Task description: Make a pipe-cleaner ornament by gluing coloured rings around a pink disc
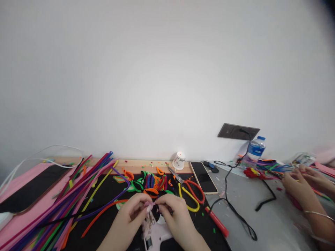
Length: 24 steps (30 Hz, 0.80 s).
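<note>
My left hand and my right hand meet low in the middle, over a black mat. Between their fingertips is a small pink-purple fuzzy piece, pinched from both sides; its exact shape is partly hidden by the fingers. A pale glue gun lies just beneath the hands, its front end close under the fingertips. Beyond them sits a heap of bent fuzzy shapes in green, orange, blue and red. Scissors with red and yellow handles lie right of the heap.
Loose pipe cleaners spread across the left beside a dark tablet. A white paper cup stands near the wall. Rightward lie a phone, a red tube, a black cable, a bottle and another person's hands.
</note>
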Tool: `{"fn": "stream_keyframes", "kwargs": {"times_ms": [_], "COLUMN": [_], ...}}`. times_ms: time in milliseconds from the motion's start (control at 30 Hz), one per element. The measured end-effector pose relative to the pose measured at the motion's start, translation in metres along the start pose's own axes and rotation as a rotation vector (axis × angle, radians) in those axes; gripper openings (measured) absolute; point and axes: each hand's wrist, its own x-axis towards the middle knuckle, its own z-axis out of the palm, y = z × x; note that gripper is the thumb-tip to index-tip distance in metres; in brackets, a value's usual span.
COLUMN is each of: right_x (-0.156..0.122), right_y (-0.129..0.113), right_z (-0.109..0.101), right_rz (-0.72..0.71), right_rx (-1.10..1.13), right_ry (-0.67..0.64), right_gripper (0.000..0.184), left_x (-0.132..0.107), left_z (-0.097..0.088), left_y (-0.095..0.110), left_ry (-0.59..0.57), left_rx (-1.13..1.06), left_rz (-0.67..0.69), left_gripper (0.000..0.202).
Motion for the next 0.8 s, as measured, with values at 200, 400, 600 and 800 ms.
{"fn": "stream_keyframes", "kwargs": {"times_ms": [200,400,600,800], "right_x": [-0.0001,0.0025,0.0028,0.0032], "right_y": [0.0006,-0.0067,-0.006,-0.0046], "right_z": [0.0014,0.0005,-0.0015,-0.0029], "right_rz": [0.035,0.041,0.009,-0.003], "right_rx": [-0.002,-0.007,0.043,0.078], "right_ry": [0.006,0.037,0.067,0.105], "right_gripper": [0.021,0.019,0.019,0.018], "left_x": [-0.0006,0.0001,0.0027,0.0014], "left_z": [0.0014,0.0007,0.0001,0.002], "left_y": [0.0035,0.0014,0.0012,0.0038], "left_ry": [0.018,0.032,0.069,0.096], "left_rx": [-0.001,-0.09,-0.212,-0.358], "left_rz": [-0.017,-0.038,-0.083,-0.172], "left_gripper": [0.007,0.008,0.015,0.017]}}
